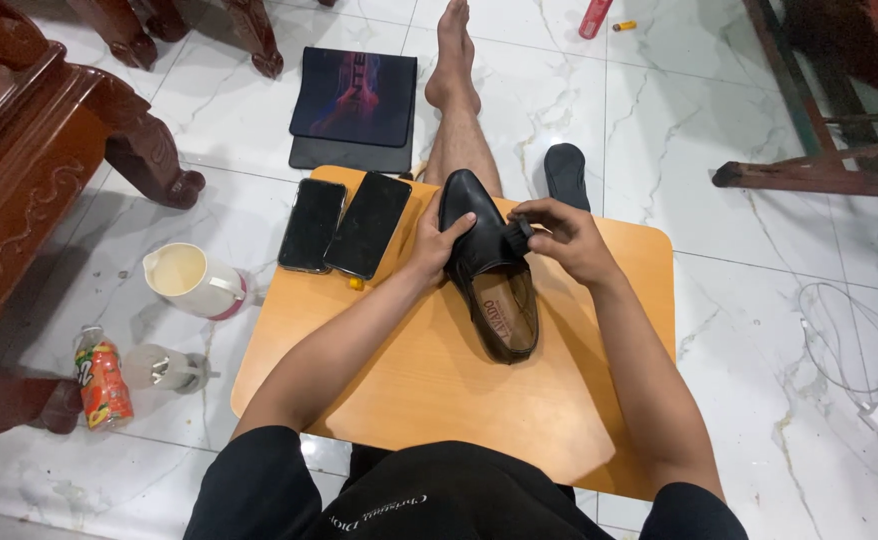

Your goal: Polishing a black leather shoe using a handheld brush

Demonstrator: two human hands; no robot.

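A: Entry — black leather shoe (487, 262) lies on the orange tray table (439, 390), toe pointing away from the person, opening toward the camera, tan insole showing.

B: Handling estimate?

A: Judged light enough for one hand. The upper looks smooth and glossy, so likely a bit slippery; the toe cap and sole should be stiff, the collar softer. Best purchase would be across the side of the vamp or at the heel, where the walls hold their shape.

B: Hands?

A: Left hand (429, 243) is curled against the shoe's left side, thumb laid over the top of the vamp — a steadying grip, not a tight clench. Right hand (564, 235) has its fingers closed around a small dark brush (521, 232), the head touching the shoe's right edge near the opening.

B: Surroundings?

A: Two dark phones (344, 225) lie face up at the table's far-left corner, just beside the shoe. On the marble floor: a white jug (191, 280) to the left, a bottle with an orange label (102, 380) near it, a black insole (566, 172) beyond the table.
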